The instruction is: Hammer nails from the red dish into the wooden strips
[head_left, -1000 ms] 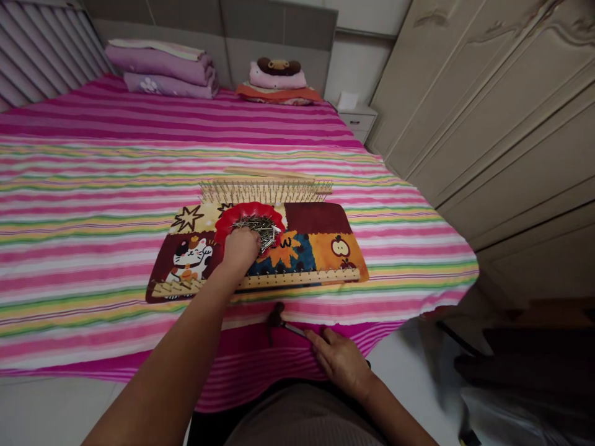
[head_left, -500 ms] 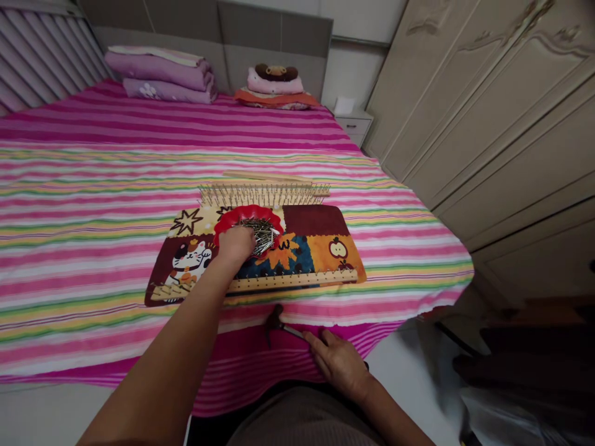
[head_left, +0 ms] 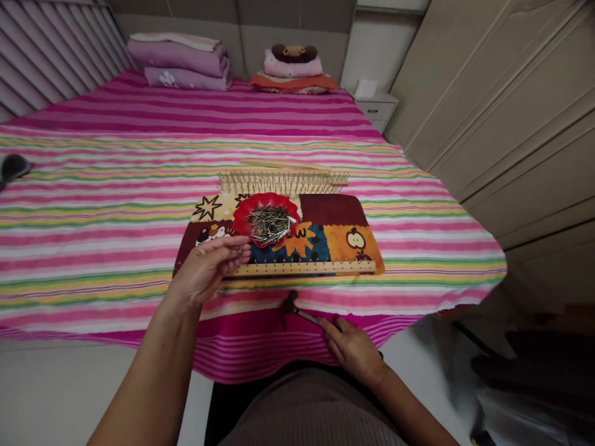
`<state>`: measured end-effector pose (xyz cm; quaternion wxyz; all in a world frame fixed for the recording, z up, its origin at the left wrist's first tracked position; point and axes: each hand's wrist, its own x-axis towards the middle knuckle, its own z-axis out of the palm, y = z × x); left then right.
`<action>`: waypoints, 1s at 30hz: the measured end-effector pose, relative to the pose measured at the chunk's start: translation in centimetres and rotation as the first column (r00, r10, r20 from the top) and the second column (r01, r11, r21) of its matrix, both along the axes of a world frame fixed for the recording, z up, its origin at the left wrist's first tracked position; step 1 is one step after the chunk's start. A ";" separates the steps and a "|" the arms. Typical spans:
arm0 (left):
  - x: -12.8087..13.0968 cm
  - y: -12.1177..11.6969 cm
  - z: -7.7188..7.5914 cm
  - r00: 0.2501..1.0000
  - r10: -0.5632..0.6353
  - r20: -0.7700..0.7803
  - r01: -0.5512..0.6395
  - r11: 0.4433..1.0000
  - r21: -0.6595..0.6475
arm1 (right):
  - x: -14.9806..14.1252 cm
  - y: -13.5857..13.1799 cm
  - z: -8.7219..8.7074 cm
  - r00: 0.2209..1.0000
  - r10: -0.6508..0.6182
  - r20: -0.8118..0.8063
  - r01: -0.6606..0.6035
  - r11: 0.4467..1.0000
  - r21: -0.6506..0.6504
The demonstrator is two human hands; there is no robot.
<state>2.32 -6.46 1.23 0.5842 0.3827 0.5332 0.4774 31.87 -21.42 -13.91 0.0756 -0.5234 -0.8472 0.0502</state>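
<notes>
Two bedding stacks [head_left: 183,59] line the far edge of the bed [head_left: 116,210]; at its near edge, our right hand [head_left: 356,351] grips one hammer [head_left: 290,302] while our left hand [head_left: 207,267], contents unclear, partly hides one nailed strip [head_left: 307,268].

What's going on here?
A person's right hand holds a hammer by its handle at the bed's edge. The left hand is beside a red bowl of nails on a patterned mat; whether it holds any is unclear. A nail-studded wooden strip lies along the mat's near edge, with more nail-studded wood behind the bowl.
</notes>
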 end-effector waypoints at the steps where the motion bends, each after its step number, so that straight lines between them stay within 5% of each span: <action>1: -0.3 -0.6 -0.1 1.000 0.022 0.006 -0.022 1.000 -0.005 | 0.0 0.0 0.0 1.000 0.001 -0.011 -0.001 1.000 0.000; 5: -1.0 -2.5 -1.2 0.990 0.141 0.013 -0.141 0.990 -0.020 | 0.1 0.0 0.2 1.000 -0.004 -0.029 0.004 1.000 0.011; 13: 0.1 -4.7 -5.9 0.894 0.426 -0.140 -0.420 0.905 0.067 | 0.0 0.0 0.3 1.000 0.005 0.000 -0.005 1.000 -0.005; 18: 1.8 -4.8 -6.9 0.838 0.543 -0.051 -0.541 0.839 0.056 | 0.0 0.0 0.4 1.000 0.008 0.012 -0.008 1.000 -0.002; 24: 2.7 -4.1 -8.6 0.777 0.618 -0.119 -0.594 0.783 0.184 | 0.1 0.0 0.3 1.000 0.004 -0.010 -0.004 1.000 -0.010; 30: 2.8 -4.0 -10.3 0.725 0.618 -0.305 -0.562 0.786 0.258 | 0.1 0.0 0.2 1.000 0.003 -0.027 -0.003 1.000 -0.008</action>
